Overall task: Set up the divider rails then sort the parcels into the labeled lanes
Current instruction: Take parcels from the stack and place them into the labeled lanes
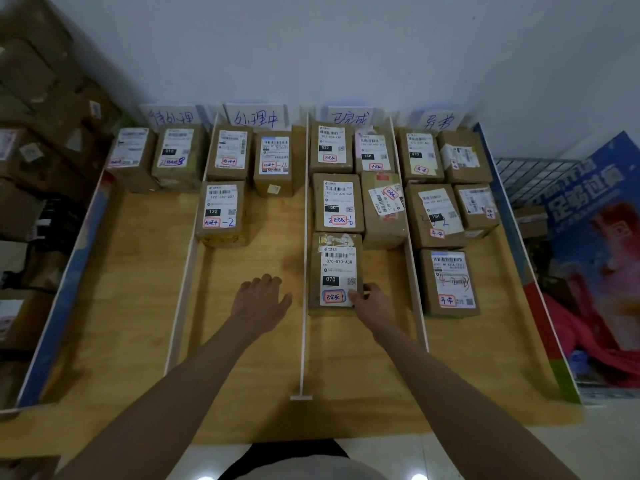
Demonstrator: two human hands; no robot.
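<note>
Right hand pinches near corner of parcel, centre frame, third lane. Left hand hovers, fingers loosely spread. Advice: slide parcel straight, snug behind neighbours, clear of rail.

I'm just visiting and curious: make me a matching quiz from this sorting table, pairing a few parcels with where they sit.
Things:
1. Parcel marked 070-070-A80
2. Parcel marked 122
3. Parcel marked 010
4. Left hand

Places:
A. Far left lane, at the back
B. Flat on bare wood in the second lane
C. Third lane, nearest the person, right hand on its near corner
D. Second lane, alone in the row behind the back pair

Pairs: 1-C, 2-D, 3-A, 4-B
</note>
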